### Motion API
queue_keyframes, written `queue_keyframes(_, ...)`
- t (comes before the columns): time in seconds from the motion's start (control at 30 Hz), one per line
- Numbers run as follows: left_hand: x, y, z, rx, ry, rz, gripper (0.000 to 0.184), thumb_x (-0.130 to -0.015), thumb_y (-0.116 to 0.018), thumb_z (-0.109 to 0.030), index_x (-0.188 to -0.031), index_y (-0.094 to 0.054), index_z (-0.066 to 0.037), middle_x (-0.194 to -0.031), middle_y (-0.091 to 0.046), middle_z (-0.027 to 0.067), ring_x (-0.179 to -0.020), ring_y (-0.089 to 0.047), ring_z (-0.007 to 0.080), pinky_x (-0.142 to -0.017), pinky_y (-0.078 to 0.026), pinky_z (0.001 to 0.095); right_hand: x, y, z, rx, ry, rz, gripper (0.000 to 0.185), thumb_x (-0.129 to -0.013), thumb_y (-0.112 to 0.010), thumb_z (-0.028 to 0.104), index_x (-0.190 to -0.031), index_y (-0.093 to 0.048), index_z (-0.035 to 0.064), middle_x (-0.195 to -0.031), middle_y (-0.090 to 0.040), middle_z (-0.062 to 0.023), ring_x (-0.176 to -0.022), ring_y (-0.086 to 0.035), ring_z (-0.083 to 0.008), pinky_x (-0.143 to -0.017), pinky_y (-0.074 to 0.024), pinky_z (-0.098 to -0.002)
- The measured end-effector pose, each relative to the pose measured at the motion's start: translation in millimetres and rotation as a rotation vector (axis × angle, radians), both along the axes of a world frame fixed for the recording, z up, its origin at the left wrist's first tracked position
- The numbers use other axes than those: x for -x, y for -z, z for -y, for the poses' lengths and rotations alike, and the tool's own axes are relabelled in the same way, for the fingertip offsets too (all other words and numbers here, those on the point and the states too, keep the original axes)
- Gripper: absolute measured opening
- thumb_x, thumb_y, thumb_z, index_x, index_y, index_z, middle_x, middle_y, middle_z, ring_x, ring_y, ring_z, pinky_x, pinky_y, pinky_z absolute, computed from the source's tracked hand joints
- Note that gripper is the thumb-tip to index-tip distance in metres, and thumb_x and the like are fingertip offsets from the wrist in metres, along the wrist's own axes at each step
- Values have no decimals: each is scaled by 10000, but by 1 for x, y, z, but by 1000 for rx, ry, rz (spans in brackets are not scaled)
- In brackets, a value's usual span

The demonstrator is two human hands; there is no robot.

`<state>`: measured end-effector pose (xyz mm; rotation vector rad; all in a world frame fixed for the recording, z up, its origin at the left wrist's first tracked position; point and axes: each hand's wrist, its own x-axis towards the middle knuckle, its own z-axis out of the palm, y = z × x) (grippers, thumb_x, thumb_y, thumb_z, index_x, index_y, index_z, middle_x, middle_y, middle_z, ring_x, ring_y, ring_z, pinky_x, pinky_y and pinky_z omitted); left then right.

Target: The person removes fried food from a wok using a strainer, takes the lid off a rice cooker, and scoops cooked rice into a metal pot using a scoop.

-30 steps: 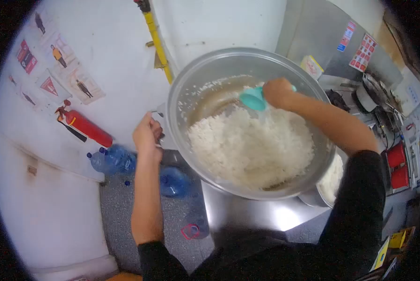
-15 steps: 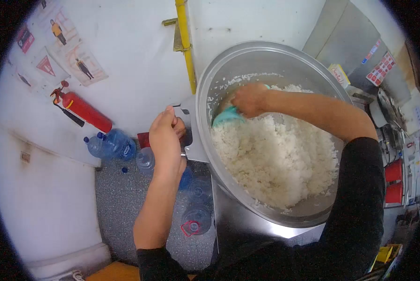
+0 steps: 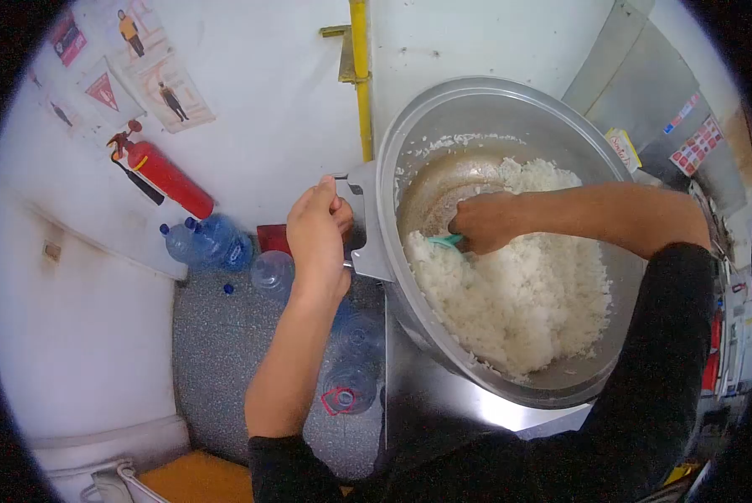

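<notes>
A large metal pot (image 3: pixel 384 197) stands tilted towards me, with cooked white rice (image 3: pixel 527 302) heaped along its near and right sides. My left hand (image 3: pixel 317 222) is closed around the pot's left side handle (image 3: pixel 372 251). Inside the pot, my right hand (image 3: pixel 486 222) is closed on a turquoise rice scoop (image 3: pixel 447 241). Most of the scoop is hidden by the hand and the rice. Bare pot bottom with a wet, brownish film shows beyond my right hand, and loose grains cling to the far wall.
A steel surface (image 3: pixel 426 377) lies below the pot. Several clear water bottles (image 3: pixel 351 386) stand on the grey floor (image 3: pixel 217 360) at left, below a red fire extinguisher (image 3: pixel 170 180). A yellow pipe (image 3: pixel 364 117) runs down the back wall. Kitchenware crowds the far right.
My right hand has drawn the scoop from the far-left wall towards the rice in the middle, baring more of the pot's bottom. My left hand keeps its hold. The view has shifted slightly.
</notes>
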<state>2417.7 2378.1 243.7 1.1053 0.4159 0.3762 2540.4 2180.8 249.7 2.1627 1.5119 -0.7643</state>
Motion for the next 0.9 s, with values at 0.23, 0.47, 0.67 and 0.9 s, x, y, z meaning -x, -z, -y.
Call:
queue_keyframes(0.23,-1,2,-1,15,17,7,298,-914,-452,-246,-659,-360,-123,-508,-329,-35,-452,-264,72,-427,-197,244,6,-23,18,-143,149,-136,309,-786,-565,267,-814,-622,-36,-730,-599,-243,-724,-582,-391,-658,-462,-449)
queue_keyframes(0.47,0,-3,1,-6,3,-13,306,-919,-452,-262,-658,-366,-127,-503,-336,-33,-439,-275,71,-404,-189,246,0,-26,25,-48,336,-385,197,-745,-557,145,-693,-580,-44,-599,-558,-163,-536,-544,-270,-490,-426,-381)
queue_keyframes(0.67,1,-3,1,-3,3,-46,282,-913,-470,-269,-680,-382,-137,-511,-321,-42,-438,-257,78,-412,-201,238,-7,-42,48,-25,722,-741,130,-727,-519,65,-622,-521,-13,-519,-462,-32,-397,-407,-111,-344,-303,-278)
queue_keyframes(0.9,0,-1,3,14,3,-21,298,-909,-473,-266,-662,-375,-132,-501,-330,-49,-408,-258,61,-382,-184,239,5,-85,112,-502,1044,-715,131,-735,-541,86,-767,-586,-32,-509,-474,-28,-356,-382,-85,-316,-297,-253)
